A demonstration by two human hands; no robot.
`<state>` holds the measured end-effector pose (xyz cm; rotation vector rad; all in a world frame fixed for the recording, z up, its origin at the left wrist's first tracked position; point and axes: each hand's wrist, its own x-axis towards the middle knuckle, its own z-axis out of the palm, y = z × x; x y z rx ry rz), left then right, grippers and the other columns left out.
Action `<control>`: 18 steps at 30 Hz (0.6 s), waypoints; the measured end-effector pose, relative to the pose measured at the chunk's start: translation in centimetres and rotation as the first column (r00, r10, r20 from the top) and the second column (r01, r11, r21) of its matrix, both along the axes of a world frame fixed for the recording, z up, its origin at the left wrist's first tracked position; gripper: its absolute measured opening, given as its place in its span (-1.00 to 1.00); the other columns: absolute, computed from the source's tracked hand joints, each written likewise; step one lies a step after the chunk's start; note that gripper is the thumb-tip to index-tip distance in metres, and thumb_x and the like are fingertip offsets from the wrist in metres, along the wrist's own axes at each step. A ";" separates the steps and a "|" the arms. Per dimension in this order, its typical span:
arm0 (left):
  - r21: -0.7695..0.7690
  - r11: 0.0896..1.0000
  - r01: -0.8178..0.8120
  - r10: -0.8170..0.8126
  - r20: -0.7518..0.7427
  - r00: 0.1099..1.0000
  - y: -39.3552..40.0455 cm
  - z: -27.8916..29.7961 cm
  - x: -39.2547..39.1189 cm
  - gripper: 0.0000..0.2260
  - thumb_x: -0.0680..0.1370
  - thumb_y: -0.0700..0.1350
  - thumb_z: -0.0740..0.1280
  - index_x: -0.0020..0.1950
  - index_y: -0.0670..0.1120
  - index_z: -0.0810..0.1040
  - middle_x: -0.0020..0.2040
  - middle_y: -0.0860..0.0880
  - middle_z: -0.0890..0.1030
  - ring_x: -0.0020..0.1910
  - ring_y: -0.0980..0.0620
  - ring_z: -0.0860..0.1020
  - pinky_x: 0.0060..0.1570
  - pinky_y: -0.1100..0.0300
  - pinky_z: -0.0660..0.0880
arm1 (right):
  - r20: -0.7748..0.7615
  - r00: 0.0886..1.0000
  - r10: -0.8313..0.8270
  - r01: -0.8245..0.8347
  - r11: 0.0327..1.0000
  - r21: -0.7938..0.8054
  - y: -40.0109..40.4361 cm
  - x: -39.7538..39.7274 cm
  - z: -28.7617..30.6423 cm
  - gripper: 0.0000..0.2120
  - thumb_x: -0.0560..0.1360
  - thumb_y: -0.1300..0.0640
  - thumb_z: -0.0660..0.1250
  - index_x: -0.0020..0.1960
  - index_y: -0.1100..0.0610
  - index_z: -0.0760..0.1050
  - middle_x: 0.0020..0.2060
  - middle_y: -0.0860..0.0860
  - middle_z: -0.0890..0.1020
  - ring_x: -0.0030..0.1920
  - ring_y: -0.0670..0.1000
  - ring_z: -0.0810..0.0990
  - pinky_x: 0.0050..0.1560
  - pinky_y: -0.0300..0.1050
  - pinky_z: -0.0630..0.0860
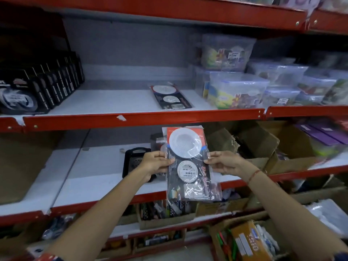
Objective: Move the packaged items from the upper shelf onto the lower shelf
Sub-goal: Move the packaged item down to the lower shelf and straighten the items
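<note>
I hold a clear-wrapped packet (pixel 190 164) with white round strainers on a black and red card, upright in front of the lower shelf (pixel 98 178). My left hand (pixel 155 163) pinches its left edge and my right hand (pixel 226 162) pinches its right edge. A second packet of the same kind (pixel 170 97) lies flat on the upper shelf (pixel 113 102). Behind the held packet, another packet (pixel 157 143) rests on the lower shelf, mostly hidden.
Black boxes (pixel 39 87) stand in a row at the upper shelf's left. Clear plastic containers (pixel 237 89) are stacked at its right. A black tray-like item (pixel 134 161) lies on the lower shelf. Cardboard boxes (pixel 263 146) fill the lower shelf's right side.
</note>
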<state>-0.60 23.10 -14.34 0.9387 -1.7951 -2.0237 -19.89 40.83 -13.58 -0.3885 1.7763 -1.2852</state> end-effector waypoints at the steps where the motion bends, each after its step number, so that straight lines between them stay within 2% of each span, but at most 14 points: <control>1: -0.001 1.000 -0.004 0.004 0.016 1.000 0.0 -0.5 0.0 -0.74 0.36 -0.27 0.51 -0.03 -0.18 0.52 -0.18 -0.07 0.64 -0.26 0.08 0.62 -0.44 0.33 0.59 | 0.012 1.000 -0.001 0.001 1.000 0.008 -0.1 0.2 -0.5 -0.76 0.41 0.37 0.40 0.01 0.14 0.49 -0.15 0.04 0.67 -0.22 -0.06 0.65 -0.11 -0.17 0.57; 5: 0.013 0.999 -0.040 0.039 0.065 0.997 -0.5 -2.5 -0.6 -0.83 0.37 -0.29 0.50 -0.18 -0.15 0.52 -0.24 -0.04 0.62 -0.39 0.16 0.62 -0.49 0.39 0.53 | 0.057 0.998 -0.018 0.015 0.999 0.041 -1.5 0.0 -2.5 -0.78 0.40 0.40 0.40 0.00 0.19 0.51 -0.15 0.08 0.66 -0.26 -0.04 0.68 -0.30 -0.22 0.61; 7: 0.048 0.997 -0.059 0.056 0.077 0.995 -1.4 -3.4 -1.5 -0.85 0.39 -0.31 0.48 -0.18 -0.17 0.52 -0.25 -0.06 0.61 -0.49 0.21 0.61 -0.50 0.39 0.52 | 0.068 0.997 -0.047 0.043 0.998 0.048 -2.9 -0.7 -3.5 -0.76 0.41 0.43 0.37 0.03 0.22 0.51 -0.12 0.11 0.64 -0.17 0.01 0.65 -0.24 -0.19 0.64; 8: 0.068 0.995 -0.068 0.062 0.086 0.994 -1.8 -3.9 -1.9 -0.86 0.40 -0.32 0.46 -0.15 -0.21 0.53 -0.25 -0.06 0.60 -0.48 0.21 0.62 -0.44 0.38 0.54 | 0.053 0.996 -0.068 0.066 0.996 0.056 -3.5 -0.9 -4.0 -0.75 0.42 0.46 0.34 0.06 0.26 0.52 -0.12 0.12 0.63 -0.16 0.03 0.63 -0.17 -0.15 0.64; 11: 0.101 0.986 -0.133 0.117 0.151 0.982 -3.8 -5.0 -3.9 -0.72 0.45 -0.37 0.40 0.14 -0.34 0.50 -0.24 -0.06 0.55 -0.13 0.02 0.59 0.01 0.19 0.52 | -0.049 0.990 -0.130 0.135 0.985 0.104 -6.4 -2.2 -5.6 -0.70 0.47 0.51 0.23 0.19 0.40 0.46 -0.06 0.19 0.57 -0.15 0.06 0.57 0.05 -0.04 0.55; 13: 0.091 0.981 -0.171 0.150 0.207 0.967 -5.1 -6.0 -5.1 -0.72 0.47 -0.42 0.34 0.18 -0.37 0.47 -0.26 -0.08 0.53 -0.05 -0.06 0.53 0.09 0.09 0.47 | -0.116 0.983 -0.141 0.156 0.978 0.137 -8.1 -2.8 -6.5 -0.73 0.49 0.50 0.20 0.17 0.38 0.47 -0.05 0.19 0.54 -0.13 0.07 0.54 0.04 -0.05 0.52; 15: 0.098 0.977 -0.188 0.161 0.239 0.958 -6.1 -6.8 -6.2 -0.90 0.50 -0.44 0.29 -0.01 -0.32 0.51 -0.28 -0.11 0.51 -0.20 -0.02 0.53 0.06 0.07 0.49 | -0.138 0.980 -0.143 0.165 0.972 0.167 -9.6 -3.2 -7.5 -0.82 0.51 0.46 0.19 0.00 0.29 0.50 -0.16 0.15 0.54 -0.19 0.07 0.53 -0.14 -0.07 0.53; 16: 0.096 0.976 -0.194 0.164 0.255 0.953 -6.7 -7.4 -7.0 -0.89 0.52 -0.43 0.25 -0.15 -0.27 0.48 -0.30 -0.12 0.50 -0.29 0.01 0.50 -0.03 0.09 0.52 | -0.175 0.974 -0.146 0.179 0.965 0.191 -10.4 -3.8 -8.1 -0.84 0.50 0.43 0.19 -0.13 0.25 0.49 -0.23 0.14 0.53 -0.28 0.06 0.51 -0.24 -0.06 0.50; 17: 0.083 0.978 -0.192 0.164 0.268 0.949 -6.6 -7.5 -7.2 -0.79 0.54 -0.43 0.22 -0.25 -0.21 0.44 -0.32 -0.13 0.48 -0.34 0.02 0.47 -0.15 0.14 0.52 | -0.219 0.965 -0.144 0.188 0.962 0.199 -10.9 -4.2 -9.2 -0.83 0.49 0.40 0.21 -0.22 0.22 0.47 -0.28 0.15 0.51 -0.33 0.07 0.49 -0.27 -0.02 0.46; 18: 0.063 0.984 -0.168 0.143 0.290 0.946 -6.7 -7.9 -7.4 -0.73 0.54 -0.43 0.20 -0.31 -0.18 0.41 -0.33 -0.13 0.48 -0.35 0.02 0.46 -0.25 0.19 0.49 | -0.292 0.952 -0.091 0.162 0.959 0.232 -11.2 -4.7 -10.1 -0.83 0.47 0.36 0.23 -0.26 0.21 0.47 -0.28 0.17 0.52 -0.32 0.09 0.49 -0.25 0.03 0.44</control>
